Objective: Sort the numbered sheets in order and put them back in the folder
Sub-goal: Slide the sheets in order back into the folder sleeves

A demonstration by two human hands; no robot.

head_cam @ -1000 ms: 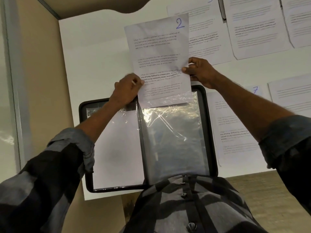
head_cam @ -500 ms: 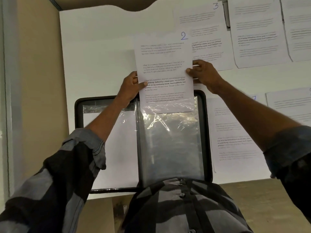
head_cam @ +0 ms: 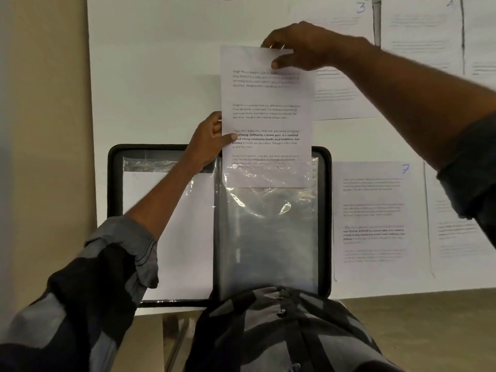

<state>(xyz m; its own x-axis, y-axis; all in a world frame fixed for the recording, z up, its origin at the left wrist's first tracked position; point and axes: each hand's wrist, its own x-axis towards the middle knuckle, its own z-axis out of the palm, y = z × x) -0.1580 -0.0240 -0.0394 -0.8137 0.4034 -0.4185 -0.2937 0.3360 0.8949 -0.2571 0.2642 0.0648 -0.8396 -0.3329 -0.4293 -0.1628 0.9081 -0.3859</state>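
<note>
Plastic sleeve (head_cam: 268, 232) holds the sheet's (head_cam: 265, 103) foot, left hand (head_cam: 209, 140) and right hand (head_cam: 303, 47) pinching it; next, probably a straight push down.

The raised sheet (head_cam: 268, 108) is thin, matt white paper with grey print. Its lower end shows through the clear plastic sleeve (head_cam: 268, 237), which is glossy, creased and streaked with glare. The folder (head_cam: 114, 210) has a smooth black rim with a dull sheen, the surface (head_cam: 161, 76) under it looks white, smooth and matt, and the shirt cuff (head_cam: 120, 245) is soft woven cloth in grey and black checks.
</note>
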